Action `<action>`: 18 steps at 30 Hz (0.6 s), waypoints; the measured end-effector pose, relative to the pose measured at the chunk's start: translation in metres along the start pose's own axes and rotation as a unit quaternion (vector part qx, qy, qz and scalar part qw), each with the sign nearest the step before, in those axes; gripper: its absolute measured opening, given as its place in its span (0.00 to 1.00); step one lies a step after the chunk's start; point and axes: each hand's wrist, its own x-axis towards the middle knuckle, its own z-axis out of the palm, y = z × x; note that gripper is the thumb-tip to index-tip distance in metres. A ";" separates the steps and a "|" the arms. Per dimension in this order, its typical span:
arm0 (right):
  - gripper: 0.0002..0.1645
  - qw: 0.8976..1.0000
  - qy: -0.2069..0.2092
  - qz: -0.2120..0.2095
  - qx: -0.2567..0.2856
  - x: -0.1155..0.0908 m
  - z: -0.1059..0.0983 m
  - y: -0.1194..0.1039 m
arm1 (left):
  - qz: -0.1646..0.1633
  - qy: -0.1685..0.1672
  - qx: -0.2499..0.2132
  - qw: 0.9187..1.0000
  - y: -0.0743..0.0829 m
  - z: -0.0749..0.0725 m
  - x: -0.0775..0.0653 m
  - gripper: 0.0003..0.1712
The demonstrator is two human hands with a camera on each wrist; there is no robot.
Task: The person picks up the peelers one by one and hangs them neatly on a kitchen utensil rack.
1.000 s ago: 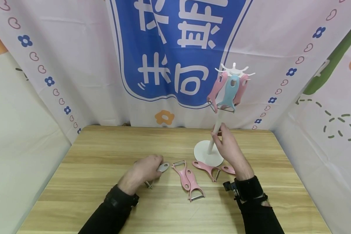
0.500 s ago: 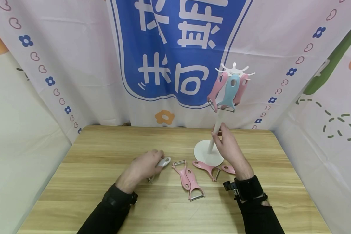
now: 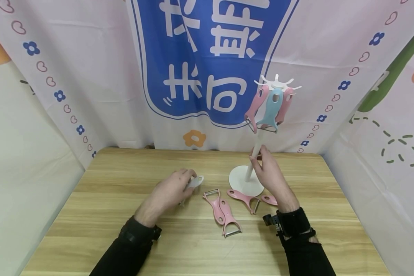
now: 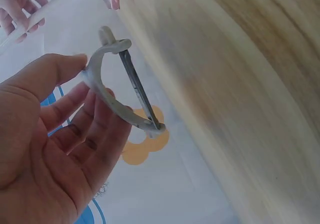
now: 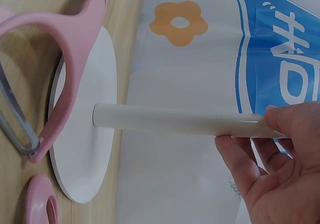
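My left hand (image 3: 170,191) pinches a light grey peeler (image 4: 112,103) between thumb and fingers. In the left wrist view its curved fork and metal blade stick out past the fingertips. The handle end, with its hole, points right toward the rack in the head view. My right hand (image 3: 270,174) grips the pole of a white hook rack (image 5: 150,119), thumb on one side and fingers on the other. From the rack's top hooks hang a blue peeler (image 3: 273,107) and pink peelers (image 3: 256,105) on either side of it.
Two pink peelers (image 3: 214,207) lie touching on the wooden table (image 3: 124,237), between the hands. Another pink peeler (image 3: 243,198) lies at the front of the rack's round base, and a further pink handle (image 3: 269,199) shows partly behind my right wrist. A printed curtain (image 3: 107,96) stands behind.
My left hand has lifted the grey peeler off the table and moved it slightly away from me, toward the back. The right hand and the rack have stayed in place.
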 end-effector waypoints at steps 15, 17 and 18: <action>0.09 0.999 0.025 -0.018 0.027 0.000 0.005 -0.003 | 0.024 0.035 -0.015 0.999 -0.003 -0.003 0.002 0.23; 0.09 0.999 0.025 -0.019 0.032 0.000 0.008 -0.005 | 0.027 0.037 -0.018 0.999 -0.004 -0.003 0.002 0.23; 0.09 0.999 0.024 -0.022 0.036 0.000 0.009 -0.006 | 0.029 0.038 -0.019 0.999 -0.004 -0.003 0.003 0.23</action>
